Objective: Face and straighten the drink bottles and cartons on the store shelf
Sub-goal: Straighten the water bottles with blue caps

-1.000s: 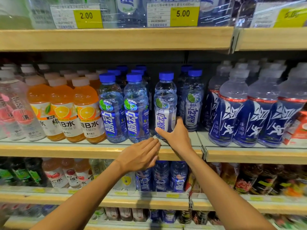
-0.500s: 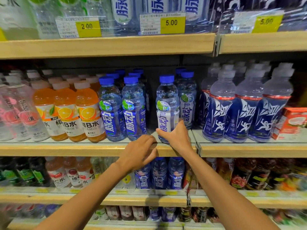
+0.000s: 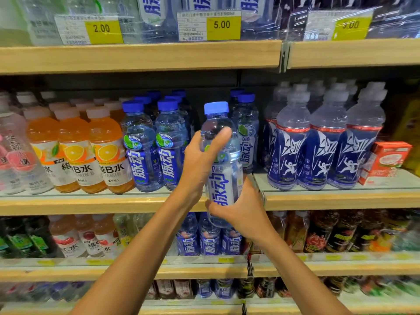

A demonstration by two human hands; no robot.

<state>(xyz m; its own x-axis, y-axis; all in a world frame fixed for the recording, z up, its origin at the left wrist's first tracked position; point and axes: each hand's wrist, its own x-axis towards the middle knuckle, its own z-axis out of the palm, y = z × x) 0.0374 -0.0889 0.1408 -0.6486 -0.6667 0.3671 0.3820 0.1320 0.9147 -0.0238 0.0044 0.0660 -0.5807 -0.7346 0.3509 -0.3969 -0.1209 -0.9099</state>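
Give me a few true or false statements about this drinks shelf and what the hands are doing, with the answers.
1. The left hand and right hand both hold the white-labelled bottle. True.
2. Its blue cap is missing. False: the cap is on.
3. The orange drink bottles stand left of that bottle. True.
4. The red carton sits on the top shelf. False: it sits on the middle shelf, far right.
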